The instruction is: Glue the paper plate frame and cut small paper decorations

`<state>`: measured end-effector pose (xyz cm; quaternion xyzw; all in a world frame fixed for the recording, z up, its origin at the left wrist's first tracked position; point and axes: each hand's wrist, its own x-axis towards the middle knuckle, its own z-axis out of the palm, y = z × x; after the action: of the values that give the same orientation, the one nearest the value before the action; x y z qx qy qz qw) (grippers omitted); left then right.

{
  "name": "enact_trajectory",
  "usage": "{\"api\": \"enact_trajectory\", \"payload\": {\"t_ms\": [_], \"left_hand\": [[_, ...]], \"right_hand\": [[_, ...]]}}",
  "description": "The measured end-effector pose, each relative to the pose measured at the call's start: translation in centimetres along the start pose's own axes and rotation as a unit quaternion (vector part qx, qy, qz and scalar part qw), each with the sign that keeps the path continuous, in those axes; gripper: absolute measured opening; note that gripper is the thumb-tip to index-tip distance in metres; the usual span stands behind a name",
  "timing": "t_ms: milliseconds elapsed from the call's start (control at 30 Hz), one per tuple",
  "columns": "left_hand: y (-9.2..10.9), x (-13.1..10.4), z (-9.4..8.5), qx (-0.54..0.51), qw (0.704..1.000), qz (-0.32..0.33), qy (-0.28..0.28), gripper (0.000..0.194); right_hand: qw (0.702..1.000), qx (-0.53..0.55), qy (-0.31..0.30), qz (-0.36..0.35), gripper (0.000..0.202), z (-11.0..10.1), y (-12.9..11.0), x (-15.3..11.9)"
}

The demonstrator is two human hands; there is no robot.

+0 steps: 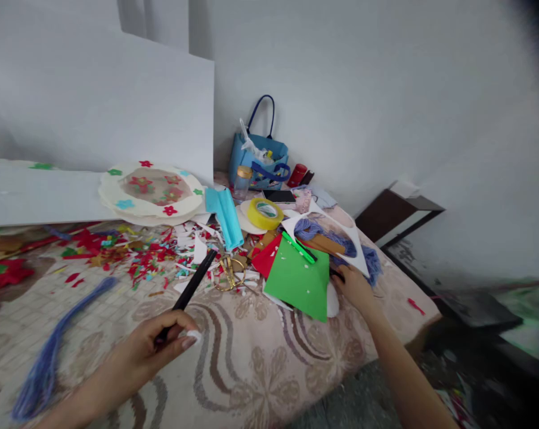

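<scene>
My left hand, at the lower left, is closed round a black stick-like object; a small white piece shows at its thumb tip. Farther right, my right hand touches a dark thin object at the right edge of the green paper. On the green paper lies a bright green pen-like tool, with red paper partly beneath the sheet. Gold-handled scissors rest between my hands. Blue yarn and a white cut-out sheet lie beyond my right hand.
Paper scraps litter the table. Behind them are a decorated oval frame, a blue mask, yellow tape, a jar and a blue bag. A yarn bundle lies left.
</scene>
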<state>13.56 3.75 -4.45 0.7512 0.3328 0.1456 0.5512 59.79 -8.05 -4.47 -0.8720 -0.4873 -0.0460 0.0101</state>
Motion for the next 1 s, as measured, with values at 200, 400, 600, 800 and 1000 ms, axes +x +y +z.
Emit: {"api": "enact_trajectory", "payload": {"t_ms": [200, 400, 600, 800, 1000], "left_hand": [[0.7, -0.4, 0.1, 0.034, 0.999, 0.010, -0.013, 0.025], [1.1, -0.8, 0.4, 0.048, 0.998, 0.040, -0.028, 0.022], [1.1, -0.8, 0.1, 0.029, 0.996, 0.051, -0.060, 0.022], [1.7, -0.4, -0.2, 0.074, 0.996, 0.055, -0.016, 0.020], [1.5, -0.4, 0.1, 0.074, 0.997, 0.035, -0.008, 0.023]], "right_hand": [[1.000, 0.017, 0.025, 0.002, 0.024, -2.3, -1.6, -0.8], [0.858, 0.474, -0.131, -0.147, 0.029, -4.9, -13.9, -4.0], [0.555, 0.679, -0.413, -0.245, 0.050, -3.3, -27.6, -6.3], [0.602, 0.705, -0.324, -0.187, 0.035, -1.8, -30.5, -6.3], [0.606, 0.706, -0.320, -0.180, 0.037, -1.9, -29.9, -6.0]]}}
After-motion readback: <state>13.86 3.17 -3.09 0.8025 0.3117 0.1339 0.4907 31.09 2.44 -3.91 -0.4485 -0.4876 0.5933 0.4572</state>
